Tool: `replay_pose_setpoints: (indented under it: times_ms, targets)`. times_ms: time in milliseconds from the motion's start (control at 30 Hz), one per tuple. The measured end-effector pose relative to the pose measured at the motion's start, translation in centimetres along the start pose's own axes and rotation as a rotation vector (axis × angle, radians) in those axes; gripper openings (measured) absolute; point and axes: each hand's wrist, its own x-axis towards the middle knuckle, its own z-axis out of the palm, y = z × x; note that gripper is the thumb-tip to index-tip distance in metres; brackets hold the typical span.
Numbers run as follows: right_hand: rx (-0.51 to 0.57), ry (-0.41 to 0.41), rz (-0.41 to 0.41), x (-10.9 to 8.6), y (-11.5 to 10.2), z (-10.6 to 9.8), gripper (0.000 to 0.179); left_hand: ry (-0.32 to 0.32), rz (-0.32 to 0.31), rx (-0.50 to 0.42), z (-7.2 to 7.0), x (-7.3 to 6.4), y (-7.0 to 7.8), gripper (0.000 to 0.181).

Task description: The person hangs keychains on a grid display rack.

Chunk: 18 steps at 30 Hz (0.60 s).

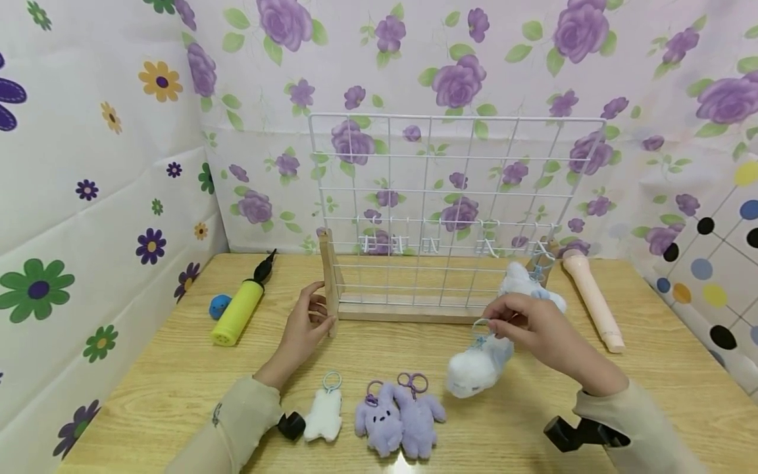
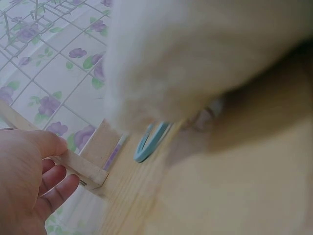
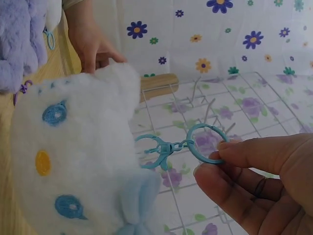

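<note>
Head view, nearest edge of the tabletop (image 1: pixel 385 359): I see two lilac plush keychains with purple rings (image 1: pixel 419 421) lying side by side, touching, and to their left a small white plush keychain with a mint ring (image 1: pixel 324 415). Black wrist mounts (image 1: pixel 291 426) show at both beige sleeves (image 1: pixel 245 411).

Just beyond, the right hand (image 1: pixel 535 322) pinches the light-blue ring of a fluffy white plush keychain with a pale-blue bow (image 1: pixel 474 372), thumb against fingers. It hangs tilted in front of the rack's right side; from the right wrist I make out its blue eyes, its yellow oval nose and the clasp joined to that ring. The left hand (image 1: pixel 304 322) grips the left post of a pale wooden stand (image 1: pixel 328 276), thumb on the near side, fingers bent around it.

Farther back, I find a second white plush with a blue bow (image 1: pixel 514 278) at the stand's right end, partly behind the right hand. A yellow cylindrical pump with a black nozzle (image 1: pixel 239 311) touches or nearly touches a small blue ball (image 1: pixel 220 306) on the left; a pale-pink cylinder (image 1: pixel 594 299) lies right. White hooks (image 1: pixel 429 245) sit on the white wire grid rack (image 1: pixel 422 191), before a purple-rose cloth (image 1: pixel 515 39).
</note>
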Motion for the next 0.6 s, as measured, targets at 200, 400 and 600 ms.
replay_pose_setpoints:
  times_ms: [200,400,600]
  targets:
    - [-0.037,0.046,0.014,0.5,-0.6,-1.1,0.011,0.000,0.011,0.007,0.0,0.0,0.0,0.068]
    - [-0.097,0.075,0.028,1.1,-1.0,-2.1,0.010,0.001,0.008,0.004,-0.1,0.0,0.0,0.067]
    - [-0.122,0.135,-0.016,1.4,-0.9,-2.6,0.012,-0.008,0.012,0.003,-0.1,0.0,-0.1,0.068]
